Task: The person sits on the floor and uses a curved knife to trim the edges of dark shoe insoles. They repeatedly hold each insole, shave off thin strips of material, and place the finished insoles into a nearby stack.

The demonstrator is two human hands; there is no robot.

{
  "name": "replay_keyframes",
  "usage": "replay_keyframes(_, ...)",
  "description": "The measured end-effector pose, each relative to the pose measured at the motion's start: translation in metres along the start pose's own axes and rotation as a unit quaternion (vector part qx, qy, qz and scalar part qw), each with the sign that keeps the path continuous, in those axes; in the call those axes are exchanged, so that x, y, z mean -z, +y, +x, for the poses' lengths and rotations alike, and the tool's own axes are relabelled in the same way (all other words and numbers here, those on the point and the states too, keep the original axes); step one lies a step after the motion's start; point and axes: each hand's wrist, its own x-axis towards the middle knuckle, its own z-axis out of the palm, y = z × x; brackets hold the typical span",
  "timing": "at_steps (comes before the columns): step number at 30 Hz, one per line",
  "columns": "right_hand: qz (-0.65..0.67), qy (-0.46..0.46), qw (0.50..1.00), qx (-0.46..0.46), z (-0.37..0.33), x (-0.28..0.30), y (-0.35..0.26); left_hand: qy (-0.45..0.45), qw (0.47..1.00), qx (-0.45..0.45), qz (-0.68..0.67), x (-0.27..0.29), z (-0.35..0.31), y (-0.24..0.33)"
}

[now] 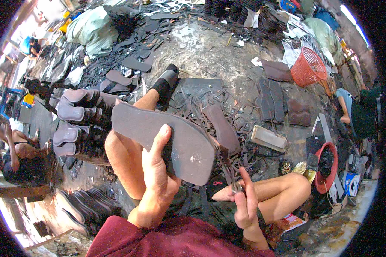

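My left hand (157, 169) grips a dark grey sandal sole (163, 139), its thumb laid across the flat face. The sole is tilted and held over my lap. Close to its right end is my right hand (244, 203), with the index finger stretched upward and the other fingers closed on a small shiny metal tool (236, 187). Its kind is mostly hidden by the fingers. A thin dark strip (228, 165) hangs between the sole's edge and that tool. Beyond the held sole, a brown-grey sole (222, 128) lies on a heap of thin cut strips (197, 100).
Stacked soles (79, 111) stand at my left, with another row (92, 205) nearer. Right are a pale block (268, 138), paired soles (271, 99), a red basket (309, 66) and a red tub (326, 167). Other people sit at far left (19, 154) and right (360, 111).
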Motion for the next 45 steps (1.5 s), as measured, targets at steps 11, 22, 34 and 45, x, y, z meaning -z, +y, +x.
replay_keyframes(11,-0.252,-0.071,0.964,0.052,-0.001,0.035,-0.014,0.010,0.985,0.008,0.170,0.046,-0.004,-0.026)
replay_keyframes(22,-0.154,-0.123,0.970,0.146,0.079,-0.042,-0.006,-0.042,0.957,0.079,0.275,0.076,-0.016,-0.009)
replay_keyframes(34,-0.187,-0.055,0.961,0.196,0.139,-0.103,0.002,-0.169,0.914,0.134,0.344,0.086,-0.026,0.015)
replay_keyframes(45,-0.122,-0.092,0.964,0.220,0.034,-0.086,0.046,0.064,0.987,0.059,0.133,0.084,-0.027,0.062)
